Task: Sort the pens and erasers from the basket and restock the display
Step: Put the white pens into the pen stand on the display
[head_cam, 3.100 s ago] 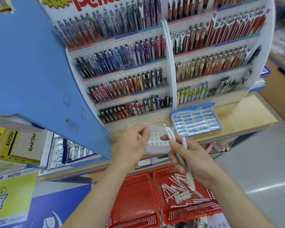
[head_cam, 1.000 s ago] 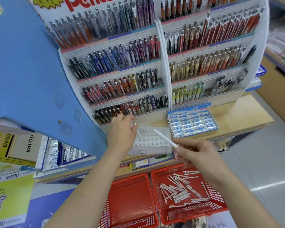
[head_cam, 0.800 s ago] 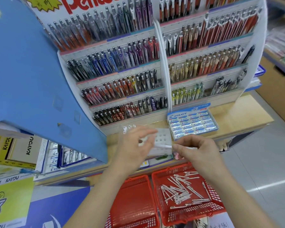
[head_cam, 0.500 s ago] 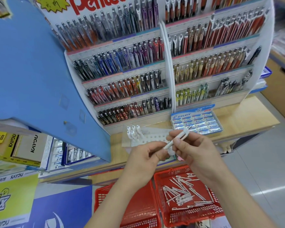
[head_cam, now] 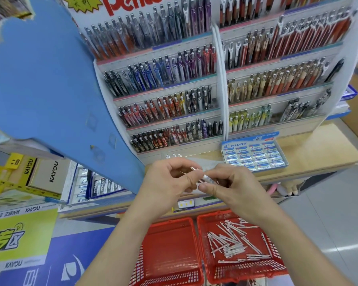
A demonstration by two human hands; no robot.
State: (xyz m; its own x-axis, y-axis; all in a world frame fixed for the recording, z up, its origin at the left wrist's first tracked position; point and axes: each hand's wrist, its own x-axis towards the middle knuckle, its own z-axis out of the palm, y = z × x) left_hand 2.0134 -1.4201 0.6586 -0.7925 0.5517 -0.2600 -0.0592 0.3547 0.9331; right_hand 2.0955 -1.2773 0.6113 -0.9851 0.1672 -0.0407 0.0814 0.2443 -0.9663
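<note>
Both hands meet over the shelf edge around one white pen [head_cam: 205,177]. My left hand [head_cam: 170,182] pinches its upper end, where a metal tip shows. My right hand [head_cam: 234,184] grips its lower end between thumb and fingers. Behind the hands lies a white perforated pen tray [head_cam: 194,162], mostly hidden, with a few white pens standing in it [head_cam: 173,155]. Below, a red basket [head_cam: 277,265] holds several loose white pens [head_cam: 234,242]. A second red basket [head_cam: 170,248] to its left holds nothing I can see.
A curved pen display [head_cam: 215,79] with many rows of pens fills the back. A box of Pilot erasers [head_cam: 254,154] sits on the wooden shelf [head_cam: 318,145]. A blue sign panel [head_cam: 39,89] juts out at left. Boxes of stock [head_cam: 39,174] lie lower left.
The left hand came back from the white tray and took hold of the pen that the right hand held up. Both hands now hold it, closer together and lower.
</note>
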